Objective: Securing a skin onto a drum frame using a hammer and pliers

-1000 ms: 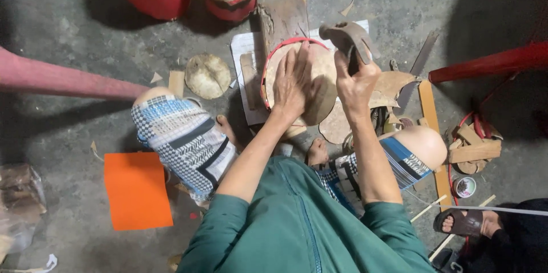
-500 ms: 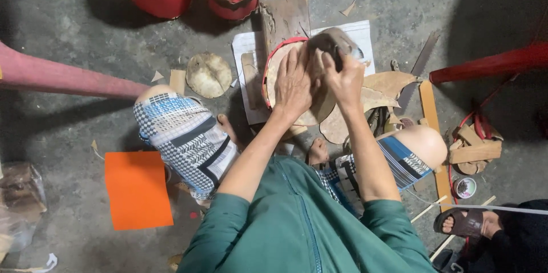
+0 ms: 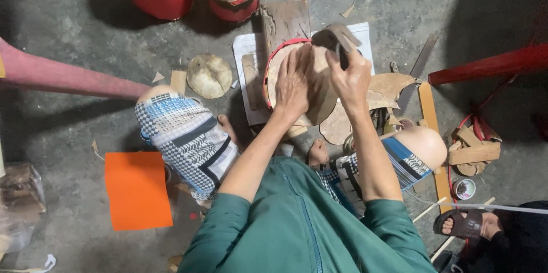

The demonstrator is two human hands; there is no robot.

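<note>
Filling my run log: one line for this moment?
left hand: flat on drum skin | right hand: gripping brown tool | red-rimmed frame on floor

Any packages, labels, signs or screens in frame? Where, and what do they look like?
No signs or screens.
clear plastic bag: far left on the floor, crumpled, brownish contents.
small round tin: right on the floor, by the wood scraps, white rim, coloured face too small to make out.
orange sheet: lower left on the floor, flat, rectangular, blank.
</note>
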